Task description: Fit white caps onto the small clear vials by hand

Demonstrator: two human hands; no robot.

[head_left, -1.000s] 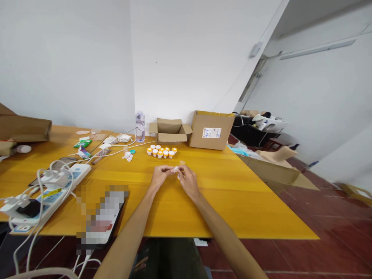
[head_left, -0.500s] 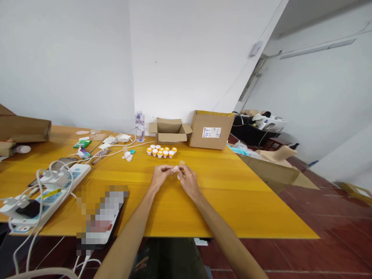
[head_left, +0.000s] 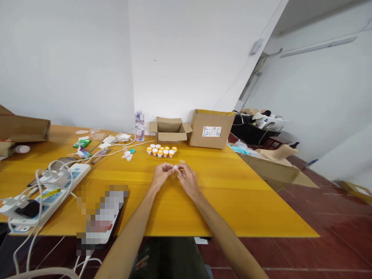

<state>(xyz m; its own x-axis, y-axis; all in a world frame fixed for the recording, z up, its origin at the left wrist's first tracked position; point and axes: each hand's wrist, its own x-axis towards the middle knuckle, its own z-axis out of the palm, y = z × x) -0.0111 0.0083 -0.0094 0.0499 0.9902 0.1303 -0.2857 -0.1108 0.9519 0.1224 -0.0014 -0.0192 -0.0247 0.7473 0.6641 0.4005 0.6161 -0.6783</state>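
Note:
My left hand and my right hand meet above the middle of the table. Between their fingertips they pinch a small white piece, too small to tell its kind. Both hands are closed on it, one from each side. A round pale disc shows just beyond my right fingers. Farther back stand several small white-and-orange capped pieces, grouped close together. Left of them lie a tangle of white bits and a teal ring.
An opened cardboard box, a taller carton and a water bottle line the wall. At left are a power strip with cables and a phone. The table's right edge drops to a tiled floor.
My left fingers have curled in more, and less of the white piece shows between the fingertips. Both hands stay in about the same place.

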